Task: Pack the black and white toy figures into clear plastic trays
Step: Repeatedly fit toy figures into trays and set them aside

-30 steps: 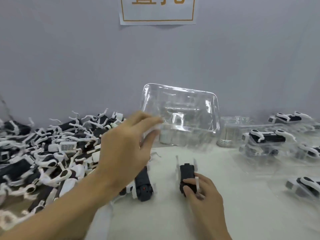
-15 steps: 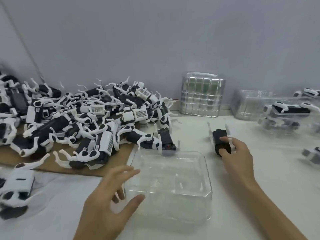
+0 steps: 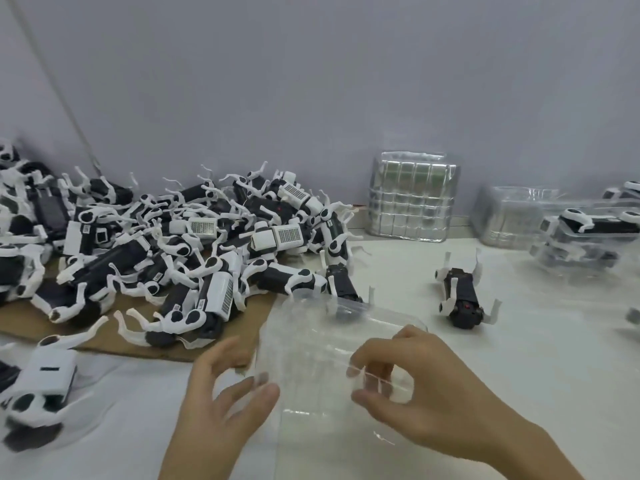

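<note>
Rightward, far tray holds figure; right hand pinches clear tray.

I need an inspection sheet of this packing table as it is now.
Surface: white table; brown cardboard under the heap of figures.
Job's things: clear tray in front, seemingly empty; loose toy figure to its right; heap at left.
Clutter: tray stacks by the wall; packed trays far right.
Hands: left hand open at the tray's left edge; right hand pinches it.
Cables: thin line across the wall, kind unclear.
Surroundings: grey wall.
</note>
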Available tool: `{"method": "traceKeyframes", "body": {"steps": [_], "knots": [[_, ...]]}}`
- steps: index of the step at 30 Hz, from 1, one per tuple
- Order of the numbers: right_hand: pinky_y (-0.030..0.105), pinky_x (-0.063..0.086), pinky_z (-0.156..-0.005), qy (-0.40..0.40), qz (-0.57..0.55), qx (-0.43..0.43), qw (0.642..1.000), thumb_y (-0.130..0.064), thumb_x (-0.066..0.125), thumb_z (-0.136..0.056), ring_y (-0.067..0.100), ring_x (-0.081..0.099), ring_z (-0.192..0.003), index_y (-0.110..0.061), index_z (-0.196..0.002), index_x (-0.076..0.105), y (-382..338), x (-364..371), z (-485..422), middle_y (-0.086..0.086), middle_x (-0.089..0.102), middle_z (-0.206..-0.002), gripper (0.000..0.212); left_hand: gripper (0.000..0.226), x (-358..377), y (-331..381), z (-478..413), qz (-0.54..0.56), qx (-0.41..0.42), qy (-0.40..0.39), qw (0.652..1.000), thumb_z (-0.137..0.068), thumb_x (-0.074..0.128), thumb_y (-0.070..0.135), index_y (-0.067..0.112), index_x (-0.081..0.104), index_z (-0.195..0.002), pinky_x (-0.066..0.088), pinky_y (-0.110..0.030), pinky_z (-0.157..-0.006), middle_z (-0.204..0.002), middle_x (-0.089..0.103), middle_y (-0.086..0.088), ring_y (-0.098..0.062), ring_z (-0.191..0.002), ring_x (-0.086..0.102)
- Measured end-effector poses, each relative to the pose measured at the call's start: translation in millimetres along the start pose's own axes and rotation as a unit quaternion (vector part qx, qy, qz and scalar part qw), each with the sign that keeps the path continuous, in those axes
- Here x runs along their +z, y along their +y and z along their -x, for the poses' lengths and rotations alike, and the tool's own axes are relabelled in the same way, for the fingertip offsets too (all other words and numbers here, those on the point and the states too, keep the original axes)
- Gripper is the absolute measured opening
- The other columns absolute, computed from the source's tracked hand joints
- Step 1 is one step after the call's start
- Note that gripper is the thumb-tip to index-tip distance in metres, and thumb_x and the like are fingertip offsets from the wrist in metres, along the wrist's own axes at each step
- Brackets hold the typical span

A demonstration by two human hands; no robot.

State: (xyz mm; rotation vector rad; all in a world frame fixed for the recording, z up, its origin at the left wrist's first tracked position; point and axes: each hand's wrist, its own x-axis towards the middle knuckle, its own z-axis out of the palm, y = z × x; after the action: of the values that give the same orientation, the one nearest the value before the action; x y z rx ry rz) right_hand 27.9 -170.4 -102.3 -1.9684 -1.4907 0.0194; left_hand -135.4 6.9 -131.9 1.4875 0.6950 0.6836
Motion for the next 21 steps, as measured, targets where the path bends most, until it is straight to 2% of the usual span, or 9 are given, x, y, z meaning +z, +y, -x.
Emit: {"method": "traceKeyframes", "body": {"steps": [2,4,5,6,7,9,11,15,21], "knots": [[0.01,0.037,-0.08,0.09,-0.09,0.012,0.992,-0.038,0.07,-0.083,0.008,0.065,-0.081,-0.034,-0.091,0.067,-1.6,-7.3,-0.6,-0.014,0.069,-0.077,0.01,0.057,-1.7,1.6,-1.2,0.073,-0.027,0.005,0.997,-0.054,0.079,0.021,0.026,0.059,-0.107,0.06,-0.048,-0.081,-0.123,0.062,-0.014,-0.027,-0.098,0.071],[0.015,0.044,-0.079,0.135,-0.187,0.021,0.973,-0.035,0.073,-0.082,0.015,0.069,-0.079,-0.031,-0.093,0.067,-4.9,-8.3,-1.5,-0.005,0.072,-0.077,0.013,0.061,-0.1,2.0,8.7,0.131,-0.038,-0.095,0.986,-0.049,0.09,0.029,0.017,0.064,-0.103,0.061,-0.043,-0.061,-0.111,0.067,-0.024,-0.031,-0.081,0.074],[0.017,0.047,-0.079,0.139,-0.218,0.022,0.966,-0.034,0.074,-0.082,0.018,0.07,-0.08,-0.03,-0.094,0.066,-7.5,-6.8,-2.0,-0.002,0.073,-0.079,0.015,0.073,7.5,4.9,10.2,0.157,-0.061,-0.154,0.974,-0.038,0.099,0.035,0.014,0.068,-0.101,0.06,-0.039,-0.055,-0.103,0.071,-0.021,-0.03,-0.077,0.075],[0.019,0.049,-0.079,0.137,-0.236,0.02,0.962,-0.033,0.075,-0.082,0.018,0.071,-0.08,-0.031,-0.096,0.065,-9.7,-4.6,-2.5,-0.001,0.074,-0.08,0.017,0.083,17.4,8.9,11.9,0.165,-0.073,-0.212,0.96,-0.027,0.101,0.044,0.017,0.073,-0.1,0.06,-0.035,-0.057,-0.1,0.074,-0.016,-0.027,-0.081,0.075],[0.019,0.05,-0.078,0.128,-0.245,0.017,0.961,-0.033,0.074,-0.083,0.018,0.072,-0.081,-0.032,-0.097,0.064,-11.7,-2.1,-3.0,-0.001,0.074,-0.081,0.017,0.081,28.4,13.4,15.1,0.138,-0.046,-0.25,0.957,-0.029,0.098,0.053,0.023,0.076,-0.101,0.059,-0.03,-0.064,-0.102,0.076,-0.009,-0.024,-0.088,0.075],[0.017,0.049,-0.077,0.111,-0.267,0.015,0.957,-0.037,0.07,-0.086,0.018,0.073,-0.081,-0.035,-0.101,0.062,-14.2,1.7,-3.9,-0.002,0.075,-0.084,0.017,0.044,42.1,20.9,16.9,0.103,0.047,-0.243,0.963,-0.06,0.082,0.052,0.037,0.076,-0.101,0.056,-0.023,-0.074,-0.104,0.076,-0.002,-0.023,-0.091,0.074],[0.016,0.047,-0.077,0.129,-0.286,0.019,0.949,-0.041,0.066,-0.087,0.017,0.073,-0.081,-0.035,-0.103,0.061,-14.1,1.4,-4.7,-0.001,0.076,-0.086,0.017,0.026,50.5,25.9,11.4,0.118,0.087,-0.209,0.967,-0.079,0.066,0.033,0.038,0.076,-0.103,0.055,-0.021,-0.072,-0.103,0.077,-0.003,-0.025,-0.088,0.075],[0.014,0.048,-0.078,0.172,-0.242,0.028,0.954,-0.043,0.066,-0.085,0.013,0.072,-0.085,-0.038,-0.103,0.061,-7.8,-5.3,-5.8,-0.005,0.075,-0.09,0.019,0.03,64.8,35.0,0.4,0.171,0.06,-0.222,0.958,-0.08,0.057,0.02,0.028,0.077,-0.101,0.057,-0.023,-0.07,-0.103,0.076,-0.009,-0.027,-0.093,0.075],[0.012,0.048,-0.076,0.183,-0.202,0.004,0.962,-0.041,0.066,-0.089,0.012,0.072,-0.083,-0.033,-0.109,0.059,-1.2,-4.4,-6.8,-0.013,0.075,-0.087,0.022,0.007,72.7,36.3,-5.2,0.191,0.039,-0.171,0.966,-0.077,0.079,0.013,0.016,0.081,-0.083,0.057,-0.024,-0.061,-0.087,0.076,-0.019,-0.029,-0.076,0.076]]}}
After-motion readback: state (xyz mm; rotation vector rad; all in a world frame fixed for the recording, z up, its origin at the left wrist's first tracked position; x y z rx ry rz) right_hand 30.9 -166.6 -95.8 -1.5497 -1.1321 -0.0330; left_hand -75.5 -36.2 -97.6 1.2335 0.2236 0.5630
